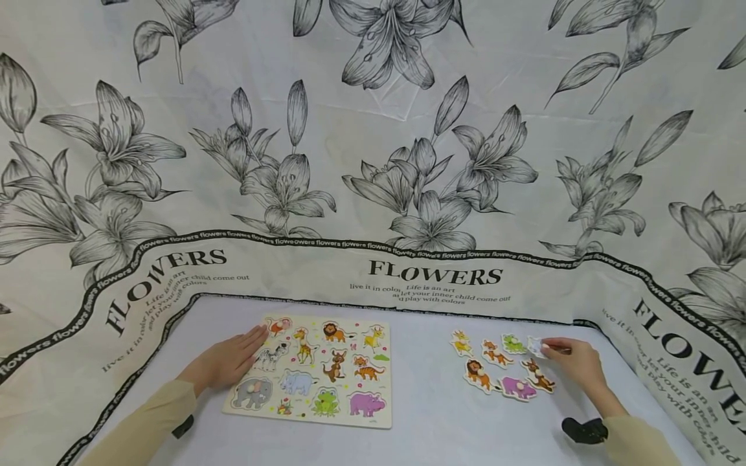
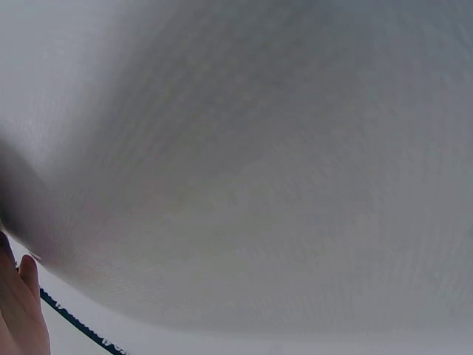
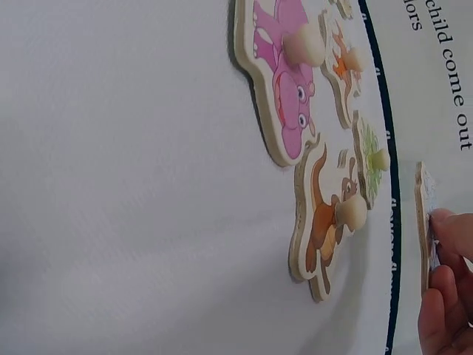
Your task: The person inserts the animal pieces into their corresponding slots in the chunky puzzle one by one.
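Observation:
My left hand [image 1: 230,359] lies flat with straight fingers along the left side of a wooden animal puzzle board [image 1: 381,382]. In the left wrist view, part of the left hand [image 2: 22,310] shows at the lower left corner. Beyond the loose pieces, my right hand [image 1: 574,366] pinches a pale bluish-white puzzle piece [image 1: 535,347] between thumb and fingers. The right wrist view shows that piece [image 3: 423,222] edge-on, raised in the fingertips. Beside it lie a green frog piece [image 1: 513,343] and a brown kangaroo piece [image 1: 538,375]; its printed animal is unclear.
More knobbed pieces lie close by: a purple hippo [image 1: 517,388], a lion [image 1: 479,375], a tiger [image 1: 497,353] and a yellow goat-like animal [image 1: 462,343]. A flower-print cloth [image 1: 408,272] rises behind the white tabletop [image 1: 428,401]. Grey blur fills most of the left wrist view.

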Tool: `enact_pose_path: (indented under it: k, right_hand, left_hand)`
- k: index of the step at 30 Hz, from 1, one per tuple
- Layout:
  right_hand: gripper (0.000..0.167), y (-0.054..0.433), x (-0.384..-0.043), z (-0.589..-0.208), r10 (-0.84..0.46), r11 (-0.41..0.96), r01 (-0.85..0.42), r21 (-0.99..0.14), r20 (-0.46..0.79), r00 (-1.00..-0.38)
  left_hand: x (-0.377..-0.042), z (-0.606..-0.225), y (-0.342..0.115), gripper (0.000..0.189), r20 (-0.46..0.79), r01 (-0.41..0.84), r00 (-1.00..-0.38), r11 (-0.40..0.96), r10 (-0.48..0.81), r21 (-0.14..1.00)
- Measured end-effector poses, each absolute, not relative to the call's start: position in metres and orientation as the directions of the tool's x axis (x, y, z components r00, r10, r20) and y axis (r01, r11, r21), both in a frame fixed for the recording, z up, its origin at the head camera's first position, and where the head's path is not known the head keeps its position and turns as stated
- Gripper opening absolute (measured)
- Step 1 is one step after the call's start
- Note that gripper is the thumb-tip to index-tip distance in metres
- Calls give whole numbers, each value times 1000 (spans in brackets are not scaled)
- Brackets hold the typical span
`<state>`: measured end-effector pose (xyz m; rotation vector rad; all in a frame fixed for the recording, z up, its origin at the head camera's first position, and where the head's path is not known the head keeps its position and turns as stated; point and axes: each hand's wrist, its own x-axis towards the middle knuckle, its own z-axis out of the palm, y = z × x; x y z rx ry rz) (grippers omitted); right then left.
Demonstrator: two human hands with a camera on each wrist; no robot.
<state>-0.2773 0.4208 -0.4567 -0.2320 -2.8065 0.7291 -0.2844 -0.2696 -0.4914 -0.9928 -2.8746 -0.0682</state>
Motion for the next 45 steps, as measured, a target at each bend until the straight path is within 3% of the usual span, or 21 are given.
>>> enact_pose_path:
  k: [5,14,22,34,45]
  right_hand:
    - [46,435,-292,-483,170,881,37,-472,242,-955]
    - [43,408,-285,-486,187,857,53,-513,213,-959]
    - [32,358,-258,-446,144,839,10,-543,205,-968]
    - [34,345,-272,-462,46,810,-124,-573,272,-961]
    - [27,300,-261,-437,-34,784,-170,-597,232,-972]
  left_hand:
    - [-283,-490,-269,50,113,619,-780,786,616,-13]
    - [-281,-480,-265,51,45,609,-793,793,607,29]
    - [-283,-489,-269,51,124,637,-764,771,633,-2]
    - [-280,-483,-266,52,51,595,-804,802,593,53]
    - [-283,-489,-268,52,96,611,-791,789,605,62]
